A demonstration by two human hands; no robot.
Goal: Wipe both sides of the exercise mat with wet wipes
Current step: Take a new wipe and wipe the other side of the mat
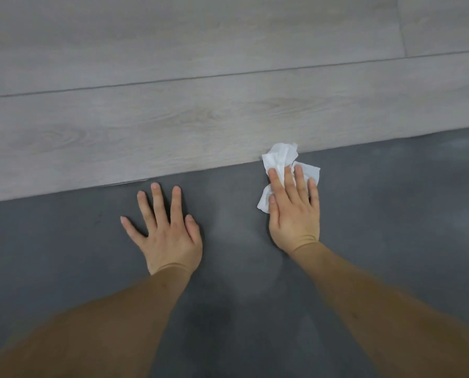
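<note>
Your right hand (293, 211) hides the middle of the wet wipe (281, 156); the exercise mat (391, 214) runs off-frame beyond it.

- exercise mat (378, 214): dark grey, matte, lying flat on pale wood-grain floor (173, 91); fills the lower part of the view; far edge runs diagonally, rising to the right; faint lighter smears on the surface near the middle
- wet wipe (281, 156): white, crumpled; sits at the mat's far edge, top part overlapping onto the floor; partly covered from the near side
</note>
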